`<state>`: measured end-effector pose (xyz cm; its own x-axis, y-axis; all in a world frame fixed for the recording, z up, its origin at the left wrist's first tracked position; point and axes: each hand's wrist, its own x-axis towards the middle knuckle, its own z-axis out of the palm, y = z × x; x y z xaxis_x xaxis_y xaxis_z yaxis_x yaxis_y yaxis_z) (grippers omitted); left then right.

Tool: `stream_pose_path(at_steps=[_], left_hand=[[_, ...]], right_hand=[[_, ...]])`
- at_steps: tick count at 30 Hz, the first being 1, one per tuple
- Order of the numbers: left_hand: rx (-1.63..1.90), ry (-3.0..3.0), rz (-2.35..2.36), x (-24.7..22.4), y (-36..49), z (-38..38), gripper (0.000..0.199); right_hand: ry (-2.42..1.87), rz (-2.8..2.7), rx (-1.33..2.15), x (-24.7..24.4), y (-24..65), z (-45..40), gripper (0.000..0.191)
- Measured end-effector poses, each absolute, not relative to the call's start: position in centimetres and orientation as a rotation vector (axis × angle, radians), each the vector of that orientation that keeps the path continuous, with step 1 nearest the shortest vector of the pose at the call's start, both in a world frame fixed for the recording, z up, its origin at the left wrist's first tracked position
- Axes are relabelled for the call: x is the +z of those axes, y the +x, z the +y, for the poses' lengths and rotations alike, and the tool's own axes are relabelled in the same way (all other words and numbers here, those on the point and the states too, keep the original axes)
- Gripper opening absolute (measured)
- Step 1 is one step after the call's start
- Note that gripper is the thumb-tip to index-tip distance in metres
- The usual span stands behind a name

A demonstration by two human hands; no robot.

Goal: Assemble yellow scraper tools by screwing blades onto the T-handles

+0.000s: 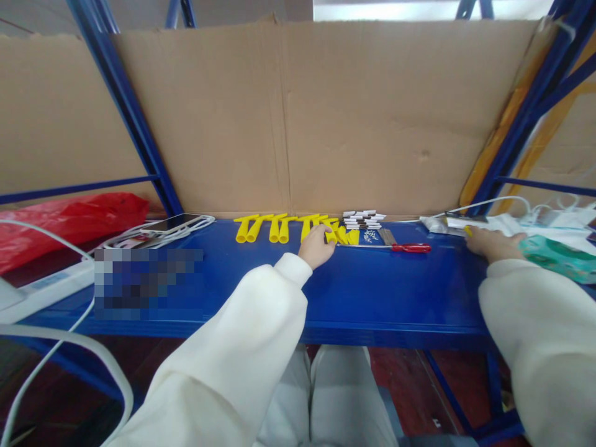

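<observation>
On the blue table, my left hand (318,247) is at the yellow plastic pieces, its thumb and fingers curled around a small yellow piece (330,238). Farther left stand several yellow T-shaped plastic handles (278,231), their round open ends facing me. My right hand (496,244) is far to the right, with a bit of yellow plastic (468,231) showing at its fingertips; the rest of that piece is hidden. Between the hands lies a screwdriver (410,248) with a red handle. Behind it are small silver screws (371,236), thin metal strips (387,236) and stacked white-and-brown pieces (363,219).
A cardboard sheet (372,118) walls off the back between blue posts (135,118). A red plastic bag (74,223), a phone (172,223) and white cables (200,222) lie left. Plastic bags (433,224) and a green packet (559,257) are at the right.
</observation>
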<state>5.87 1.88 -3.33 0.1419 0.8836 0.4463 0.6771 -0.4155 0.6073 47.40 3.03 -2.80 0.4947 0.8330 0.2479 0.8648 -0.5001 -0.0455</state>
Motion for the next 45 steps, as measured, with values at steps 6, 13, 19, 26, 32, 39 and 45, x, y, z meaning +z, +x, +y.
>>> stream_pose_path(at_steps=[6, 13, 19, 26, 32, 39, 45], left_hand=[[1.142, 2.167, 1.502, -3.2, 5.8, 1.5, 0.028], [1.2, 2.159, 1.454, -3.2, 5.8, 1.4, 0.03], [1.202, 2.152, 1.435, -2.8, 5.8, 1.0, 0.026], [1.232, 2.212, 1.363, -2.7, 5.6, 0.9, 0.02], [1.264, 2.229, 1.267, -3.7, 6.0, 1.2, 0.021], [1.218, 2.281, 1.219, -4.2, 6.0, 1.7, 0.024], [1.195, 2.3, 1.231, -4.1, 5.8, 1.7, 0.026]], right_hand=[[-2.662, -1.415, -0.175, -2.8, 47.5, 2.9, 0.049], [-2.613, -1.383, -0.279, -3.8, 48.8, 2.9, 0.055], [-2.68, -1.29, -0.262, -3.4, 47.3, 2.3, 0.053], [-2.548, -1.194, -0.417, -2.2, 45.3, 1.4, 0.053], [-2.482, -1.241, -0.378, -0.6, 44.1, 1.3, 0.051], [-2.275, -1.069, -0.288, 1.7, 41.3, 2.6, 0.052], [-1.823, -1.041, -0.189, 4.0, 37.0, 2.8, 0.04]])
